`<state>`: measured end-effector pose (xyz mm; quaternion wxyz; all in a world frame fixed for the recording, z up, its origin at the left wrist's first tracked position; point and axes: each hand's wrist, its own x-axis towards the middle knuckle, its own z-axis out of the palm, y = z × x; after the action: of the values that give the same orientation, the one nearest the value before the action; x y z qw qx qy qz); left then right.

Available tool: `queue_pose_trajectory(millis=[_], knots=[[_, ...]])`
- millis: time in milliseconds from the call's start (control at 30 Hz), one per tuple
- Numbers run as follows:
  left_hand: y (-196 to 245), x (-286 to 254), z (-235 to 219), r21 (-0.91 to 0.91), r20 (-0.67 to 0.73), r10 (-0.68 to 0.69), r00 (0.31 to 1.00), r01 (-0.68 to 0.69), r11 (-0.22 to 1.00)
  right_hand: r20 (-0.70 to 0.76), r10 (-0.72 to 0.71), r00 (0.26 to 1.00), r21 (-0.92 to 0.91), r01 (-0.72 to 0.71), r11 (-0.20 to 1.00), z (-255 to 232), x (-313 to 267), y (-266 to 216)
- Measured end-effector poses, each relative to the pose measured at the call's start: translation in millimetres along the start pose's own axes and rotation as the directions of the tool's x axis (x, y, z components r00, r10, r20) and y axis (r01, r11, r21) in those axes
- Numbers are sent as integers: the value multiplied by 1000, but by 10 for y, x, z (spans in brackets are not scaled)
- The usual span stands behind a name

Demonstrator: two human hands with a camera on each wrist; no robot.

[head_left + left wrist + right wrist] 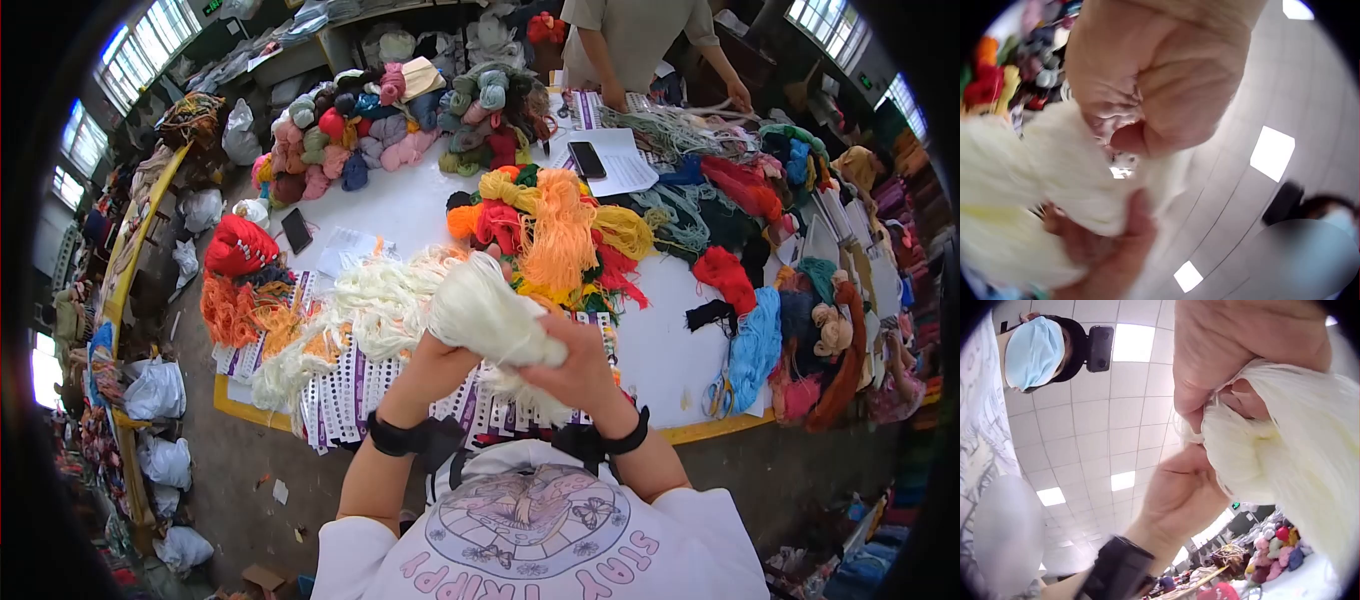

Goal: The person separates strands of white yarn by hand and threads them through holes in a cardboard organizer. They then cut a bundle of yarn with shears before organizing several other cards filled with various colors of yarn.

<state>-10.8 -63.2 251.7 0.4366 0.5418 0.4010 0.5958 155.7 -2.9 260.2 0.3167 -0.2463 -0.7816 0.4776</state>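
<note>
Both hands hold a cream-white skein of yarn (490, 308) up over the near edge of the table. My left hand (443, 366) grips its left underside, with the fingertips showing beyond the far side. On the other end, my right hand (578, 368) pinches the narrowed, gathered part. In the left wrist view the left hand's (1166, 81) fingers are curled into the strands. The right wrist view shows the right hand (1247, 344) with thumb and fingers closed round the yarn (1297, 437). Below the skein lies a loose heap of white yarn (385, 300).
Punched card strips (345, 395) lie under the white heap. Orange hanks (560, 225) top a bright pile beyond the hands, with red yarn (240, 245) to the left and blue yarn (752, 340) to the right. Two phones (587, 160) lie on the table. Another person (640, 45) stands opposite.
</note>
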Motion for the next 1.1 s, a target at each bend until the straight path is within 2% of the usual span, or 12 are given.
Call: queue_pose_trajectory(millis=[67, 133, 267, 367, 467, 600, 733, 800, 900, 967, 1033, 1100], knots=[[-373, -35, -68, -108, -41, 42, 998, -46, 993, 138, -76, 988, -127, 94, 987, 41, -79, -137], [-430, -17, -18, 124, -159, 154, 975, -135, 983, 232, -63, 971, -237, 119, 964, 36, -148, -238], [-171, -9, 7, -267, -59, -173, 983, 151, 952, 178, -112, 978, -463, 184, 867, -279, -140, -294], [-9, -155, 75, 459, 344, -117, 932, -58, 887, 198, -121, 973, -388, 191, 902, -358, -73, -339], [-99, -204, 139, 408, 205, -313, 928, 210, 889, 267, 0, 964, -322, 89, 943, -413, -44, -282], [-145, -183, 96, 824, 86, -230, 969, 61, 564, -51, -246, 968, -602, 167, 781, -166, -80, 42], [-306, -111, 349, 899, -177, -131, 975, 214, 382, -94, 233, 968, 73, -227, 971, 87, -277, -56], [-410, -170, 442, 861, -214, 68, 974, 155, 485, -175, 204, 963, -29, -213, 977, 204, -300, 44], [-508, -163, 585, 922, -211, -262, 942, 280, 266, -281, 13, 960, -323, -107, 940, 254, -286, 413], [-335, -149, 612, 844, -217, -333, 917, 348, 408, -285, 145, 948, -306, -233, 923, 128, -274, 601], [-245, -208, 649, 656, -241, -256, 936, 352, 668, -215, 423, 880, 216, -380, 899, 8, -325, 1062], [-322, -226, 518, 52, -375, -378, 846, 427, 903, -76, 490, 869, 567, -367, 737, -103, -400, 1107]])
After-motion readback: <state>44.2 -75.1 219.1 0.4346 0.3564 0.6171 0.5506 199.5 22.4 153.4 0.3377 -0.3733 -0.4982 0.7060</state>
